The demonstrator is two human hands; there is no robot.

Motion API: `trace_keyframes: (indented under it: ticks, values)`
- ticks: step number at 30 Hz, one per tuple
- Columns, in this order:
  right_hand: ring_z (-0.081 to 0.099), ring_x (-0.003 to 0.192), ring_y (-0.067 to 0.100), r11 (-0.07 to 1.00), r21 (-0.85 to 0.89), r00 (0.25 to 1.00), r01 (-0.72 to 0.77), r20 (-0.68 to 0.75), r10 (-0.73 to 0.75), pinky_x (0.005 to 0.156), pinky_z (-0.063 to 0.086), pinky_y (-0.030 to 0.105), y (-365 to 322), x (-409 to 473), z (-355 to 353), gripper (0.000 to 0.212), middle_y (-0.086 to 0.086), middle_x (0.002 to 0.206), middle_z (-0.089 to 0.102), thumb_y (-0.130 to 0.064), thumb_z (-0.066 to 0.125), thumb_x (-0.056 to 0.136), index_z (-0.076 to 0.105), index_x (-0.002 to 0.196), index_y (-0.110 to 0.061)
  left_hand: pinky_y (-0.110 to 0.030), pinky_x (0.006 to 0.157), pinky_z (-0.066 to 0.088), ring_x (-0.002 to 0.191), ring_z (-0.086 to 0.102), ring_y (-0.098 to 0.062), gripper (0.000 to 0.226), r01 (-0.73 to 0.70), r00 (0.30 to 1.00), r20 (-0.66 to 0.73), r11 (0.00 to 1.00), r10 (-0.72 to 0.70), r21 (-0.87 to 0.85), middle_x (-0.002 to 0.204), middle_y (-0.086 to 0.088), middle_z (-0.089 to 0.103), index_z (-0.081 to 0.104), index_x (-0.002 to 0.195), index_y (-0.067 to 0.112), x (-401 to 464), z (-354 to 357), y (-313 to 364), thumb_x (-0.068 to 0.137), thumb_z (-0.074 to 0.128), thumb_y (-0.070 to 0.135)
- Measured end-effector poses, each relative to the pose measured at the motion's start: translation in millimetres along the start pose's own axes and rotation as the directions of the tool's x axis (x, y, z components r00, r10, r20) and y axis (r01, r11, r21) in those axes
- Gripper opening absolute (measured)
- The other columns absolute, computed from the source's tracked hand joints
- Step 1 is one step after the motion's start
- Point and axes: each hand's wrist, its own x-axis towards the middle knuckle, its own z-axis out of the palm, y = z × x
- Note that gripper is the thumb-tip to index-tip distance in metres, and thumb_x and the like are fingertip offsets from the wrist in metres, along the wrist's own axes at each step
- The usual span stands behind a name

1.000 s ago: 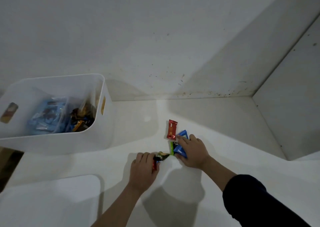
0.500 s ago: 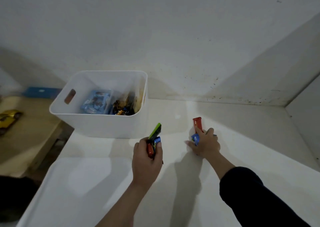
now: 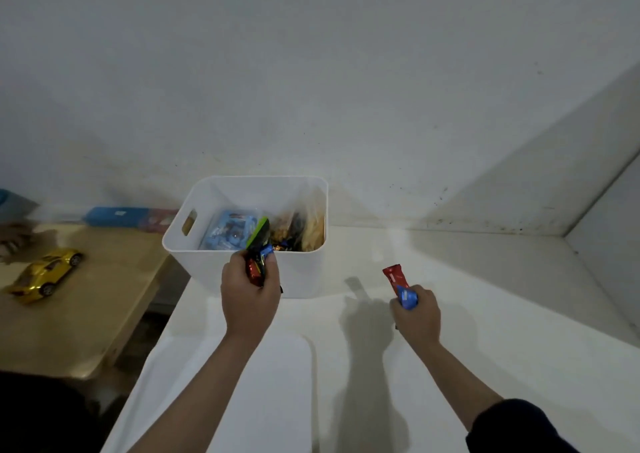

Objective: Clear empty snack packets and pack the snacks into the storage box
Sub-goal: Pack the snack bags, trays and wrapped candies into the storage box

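Head view: white storage box on the white counter, against the wall, already holding blue and gold packets. Left hand just short of the near rim, fingers curled tight round a bunch of small snacks, green tip poking up over the opening. Right hand well to the right, low over the counter, fingers clamped on a red bar and a blue packet.

Best carried clear past the rim before letting go, then released low, so nothing bounces out or slides down the front wall. Right handful to follow the same way.

Hard to count the snacks in the left fist; only red, blue and green edges showing. Box floor hidden under contents. Impossible to tell full packets from empty. Blurred at far left: a gold toy car on a wooden table.
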Motion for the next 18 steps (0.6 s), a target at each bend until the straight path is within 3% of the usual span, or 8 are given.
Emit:
trace_keyframes:
  ticks: [3, 6, 8, 11, 14, 16, 18]
  values:
    - [0.057, 0.054, 0.024, 0.966, 0.252, 0.993, 0.064, 0.084, -0.087, 0.041, 0.051, 0.028, -78, -9, 2, 0.012, 0.012, 0.082, 0.059, -0.006, 0.068, 0.075, 0.059, 0.083, -0.011, -0.038, 0.055, 0.043, 0.064, 0.053, -0.027, 0.028, -0.013, 1.0, -0.009, 0.999, 0.014, 0.044, 0.062, -0.004, 0.051, 0.048, 0.075, 0.014, 46, -5, -8, 0.087, 0.055, 0.039]
    - [0.058, 0.053, 0.021, 0.928, 0.314, 0.951, 0.2, 0.164, -0.261, 0.042, 0.05, 0.026, -156, -7, 9, 0.01, 0.008, 0.069, 0.059, -0.007, 0.067, 0.076, 0.06, 0.082, -0.009, -0.037, 0.055, 0.047, 0.063, 0.056, -0.027, 0.028, 0.008, 0.999, 0.048, 0.989, -0.016, 0.148, 0.061, -0.003, 0.055, 0.05, 0.075, 0.014, 96, 2, -11, 0.087, 0.056, 0.039]
    - [0.059, 0.052, 0.021, 0.915, 0.339, 0.934, 0.22, 0.197, -0.298, 0.045, 0.053, 0.031, -197, 1, 23, 0.009, 0.006, 0.064, 0.059, -0.008, 0.067, 0.075, 0.061, 0.082, -0.009, -0.035, 0.058, 0.046, 0.064, 0.057, -0.026, 0.031, 0.073, 0.984, 0.14, 0.972, -0.107, 0.225, 0.062, -0.003, 0.057, 0.05, 0.073, 0.013, 123, 10, -9, 0.087, 0.057, 0.039]
    - [0.06, 0.062, 0.022, 0.924, 0.341, 0.946, 0.175, 0.201, -0.253, 0.061, 0.056, 0.04, -232, 16, 54, 0.011, 0.003, 0.066, 0.059, -0.019, 0.07, 0.073, 0.059, 0.076, -0.018, -0.03, 0.064, 0.04, 0.077, 0.061, -0.03, 0.039, 0.211, 0.908, 0.28, 0.919, -0.311, 0.334, 0.065, -0.003, 0.055, 0.05, 0.066, 0.014, 151, 26, -13, 0.087, 0.055, 0.046]
    - [0.058, 0.067, 0.017, 0.955, 0.254, 0.951, 0.154, 0.223, -0.213, 0.062, 0.049, 0.032, -241, 23, 80, 0.024, -0.001, 0.072, 0.059, -0.04, 0.07, 0.078, 0.057, 0.077, -0.02, -0.034, 0.072, 0.046, 0.088, 0.064, -0.035, 0.066, 0.389, 0.827, 0.284, 0.858, -0.485, 0.335, 0.083, -0.016, 0.066, 0.064, 0.078, 0.003, 164, 39, -28, 0.084, 0.045, 0.066]
    - [0.058, 0.074, 0.01, 0.977, 0.187, 0.935, 0.1, 0.318, -0.157, 0.065, 0.044, 0.02, -243, 24, 90, 0.045, -0.003, 0.085, 0.061, -0.059, 0.062, 0.079, 0.062, 0.094, -0.016, -0.035, 0.077, 0.045, 0.097, 0.062, -0.034, 0.088, 0.458, 0.769, 0.305, 0.817, -0.562, 0.351, 0.103, -0.018, 0.067, 0.064, 0.1, -0.002, 166, 41, -34, 0.079, 0.033, 0.077]
    - [0.058, 0.094, 0.013, 0.991, 0.124, 0.906, 0.056, 0.411, -0.102, 0.08, 0.042, 0.021, -243, 24, 96, 0.071, -0.002, 0.108, 0.06, -0.072, 0.048, 0.079, 0.058, 0.119, -0.014, -0.035, 0.084, 0.045, 0.101, 0.06, -0.033, 0.091, 0.463, 0.743, 0.34, 0.809, -0.577, 0.361, 0.103, -0.013, 0.064, 0.062, 0.101, 0.002, 166, 39, -36, 0.078, 0.023, 0.081]
